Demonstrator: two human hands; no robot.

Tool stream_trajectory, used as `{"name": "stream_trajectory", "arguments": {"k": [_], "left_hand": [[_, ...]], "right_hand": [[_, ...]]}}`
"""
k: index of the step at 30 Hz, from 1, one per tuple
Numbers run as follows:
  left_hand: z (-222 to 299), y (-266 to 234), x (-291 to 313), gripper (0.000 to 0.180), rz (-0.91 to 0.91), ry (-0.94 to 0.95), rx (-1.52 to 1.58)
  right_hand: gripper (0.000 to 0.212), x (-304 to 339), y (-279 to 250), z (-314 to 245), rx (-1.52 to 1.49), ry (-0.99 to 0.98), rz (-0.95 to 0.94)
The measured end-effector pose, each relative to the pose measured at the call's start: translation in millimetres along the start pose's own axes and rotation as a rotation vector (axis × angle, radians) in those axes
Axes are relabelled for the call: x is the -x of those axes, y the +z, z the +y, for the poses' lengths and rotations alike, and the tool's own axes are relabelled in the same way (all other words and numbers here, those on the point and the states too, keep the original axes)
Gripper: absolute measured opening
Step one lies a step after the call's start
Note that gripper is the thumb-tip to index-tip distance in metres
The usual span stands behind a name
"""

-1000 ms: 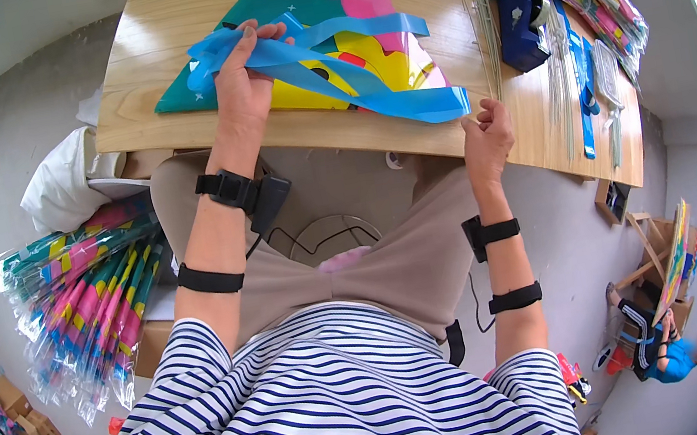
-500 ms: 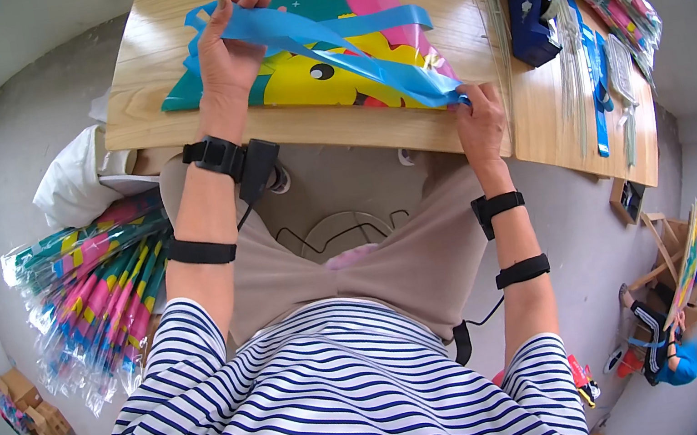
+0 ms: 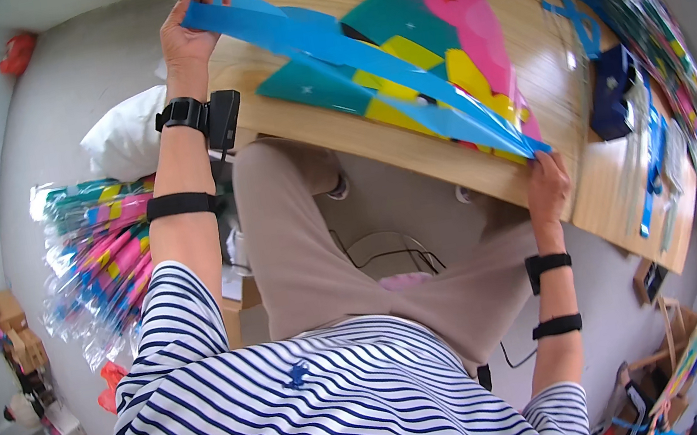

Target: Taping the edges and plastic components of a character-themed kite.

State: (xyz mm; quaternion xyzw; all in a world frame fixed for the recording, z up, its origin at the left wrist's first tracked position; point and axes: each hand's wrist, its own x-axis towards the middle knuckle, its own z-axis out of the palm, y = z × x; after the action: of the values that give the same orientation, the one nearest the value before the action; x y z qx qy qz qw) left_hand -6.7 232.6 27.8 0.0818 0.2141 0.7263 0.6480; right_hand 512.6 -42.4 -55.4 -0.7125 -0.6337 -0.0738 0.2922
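Long blue plastic ribbons (image 3: pixel 310 40) stretch slantwise between my hands, several strips lying loosely together. My left hand (image 3: pixel 189 37), raised at the table's far left edge, pinches one end. The gathered other end is gripped between the fingertips of my right hand (image 3: pixel 548 184), by the table's near edge. Under the ribbons lies a shiny triangular printed sheet (image 3: pixel 478 30), like a kite sail, in teal, pink and yellow. The ribbons cover part of its print.
The wooden table (image 3: pixel 535 11) also bears a dark blue tape dispenser (image 3: pixel 612 95), more blue strips (image 3: pixel 654 157) and wrapped colourful bundles (image 3: pixel 663 59). Similar bundles (image 3: pixel 112 266) stand left of my legs, beside a white bag (image 3: pixel 127 135). A person (image 3: pixel 637 400) is partly visible at lower right.
My left hand has moved outward to the left and my right hand nearer to me, drawing the ribbons out longer and straighter. The whole view has also turned and shifted.
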Motion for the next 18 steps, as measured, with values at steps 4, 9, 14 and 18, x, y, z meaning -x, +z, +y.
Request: {"name": "stream_trajectory", "arguments": {"k": [4,9,14,18], "left_hand": [[86.1,-45.8,-16.4,0.016,-0.034,0.131,-0.179],[121.1,-68.0,24.6,0.028,0.692,0.111,-1.290],[86.4,-76.2,55.8,0.031,0.248,0.690,-1.842],[-27.3,-9.5,153.8,0.026,-0.600,0.205,-1.698]], "right_hand": [[0.015,0.7,-3.8,-0.5,0.045,0.027,-0.069],[0.017,4.6,-2.7,9.6,0.081,0.025,-0.071],[0.018,0.6,-2.4,3.3,0.105,0.025,-0.108],[0.016,2.2,-0.4,7.0,0.112,-0.009,-0.067]]}}
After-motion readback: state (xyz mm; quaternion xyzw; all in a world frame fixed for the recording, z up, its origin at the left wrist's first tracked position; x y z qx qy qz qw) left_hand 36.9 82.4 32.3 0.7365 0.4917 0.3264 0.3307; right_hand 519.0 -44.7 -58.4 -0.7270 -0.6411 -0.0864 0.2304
